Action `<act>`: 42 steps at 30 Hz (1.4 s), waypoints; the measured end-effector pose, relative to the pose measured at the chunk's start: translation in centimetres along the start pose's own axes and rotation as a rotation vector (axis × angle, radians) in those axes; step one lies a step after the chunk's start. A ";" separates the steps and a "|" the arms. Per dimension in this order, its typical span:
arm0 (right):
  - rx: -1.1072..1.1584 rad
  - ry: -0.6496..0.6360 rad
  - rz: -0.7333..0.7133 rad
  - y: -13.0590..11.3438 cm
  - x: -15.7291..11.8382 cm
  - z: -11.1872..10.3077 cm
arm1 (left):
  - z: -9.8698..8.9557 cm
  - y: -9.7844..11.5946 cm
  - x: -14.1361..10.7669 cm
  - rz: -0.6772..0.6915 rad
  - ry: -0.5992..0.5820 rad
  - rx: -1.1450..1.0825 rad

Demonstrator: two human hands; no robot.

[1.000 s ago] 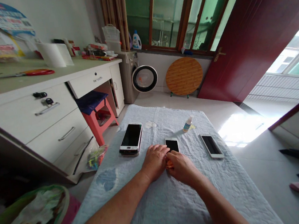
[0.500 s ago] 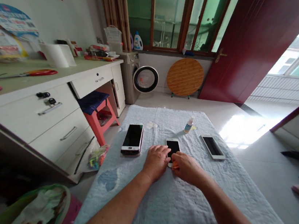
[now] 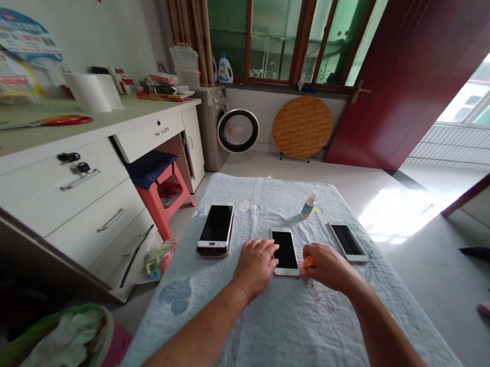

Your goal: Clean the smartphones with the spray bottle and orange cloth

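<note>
A white smartphone (image 3: 285, 252) with a dark screen lies face up on the blue cloth cover. Along its left edge rests my left hand (image 3: 256, 267), palm down, fingers stretched out and their tips touching the phone's side. Just right of the phone, my right hand (image 3: 326, 266) is closed around a small bunched orange cloth (image 3: 309, 261), mostly hidden by the fingers. Farther right lies another white phone (image 3: 348, 242). A small spray bottle (image 3: 308, 206) stands beyond the two phones. To the left, a stack of phones (image 3: 217, 226) has a white one on top.
The blue cover (image 3: 287, 334) drapes the low table and has wrinkles. A bin (image 3: 108, 346) with crumpled tissues stands at lower left. Beyond it are a white desk (image 3: 88, 195) with drawers and a pink stool (image 3: 156, 195). A red door (image 3: 377, 88) stands at the right.
My right hand has moved right, off the phone's lower screen, taking the orange cloth with it. The whole screen now shows. My left hand has stayed at the phone's left edge.
</note>
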State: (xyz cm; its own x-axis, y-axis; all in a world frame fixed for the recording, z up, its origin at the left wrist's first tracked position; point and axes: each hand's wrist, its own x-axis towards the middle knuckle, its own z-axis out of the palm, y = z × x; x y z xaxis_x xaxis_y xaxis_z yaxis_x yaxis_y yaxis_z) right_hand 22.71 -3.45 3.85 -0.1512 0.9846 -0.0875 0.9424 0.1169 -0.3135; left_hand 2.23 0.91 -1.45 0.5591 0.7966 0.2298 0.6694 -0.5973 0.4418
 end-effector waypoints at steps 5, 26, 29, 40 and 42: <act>0.158 0.072 0.016 0.0 0.6 0.4 | -0.1 0.0 -0.1 0.010 0.010 0.006; 0.416 0.156 0.203 -0.4 1.8 2.1 | -0.3 0.0 0.0 -0.017 0.036 -0.038; 0.498 0.148 0.255 -0.2 2.0 2.5 | -0.3 -0.1 -0.1 -0.002 0.049 -0.046; 0.948 0.071 0.332 0.0 2.1 3.1 | -0.1 -0.5 -0.2 0.043 0.025 -0.078; 0.994 0.074 0.339 -0.1 2.0 2.9 | -0.1 -0.5 -0.2 0.039 0.027 -0.086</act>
State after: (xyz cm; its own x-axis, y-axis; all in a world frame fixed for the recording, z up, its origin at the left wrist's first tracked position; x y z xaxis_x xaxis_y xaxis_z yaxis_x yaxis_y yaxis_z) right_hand 21.42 -1.83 1.00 0.1244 0.9553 -0.2682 0.2575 -0.2921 -0.9211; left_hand 1.74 1.06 -1.59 0.5697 0.7760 0.2706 0.6025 -0.6184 0.5046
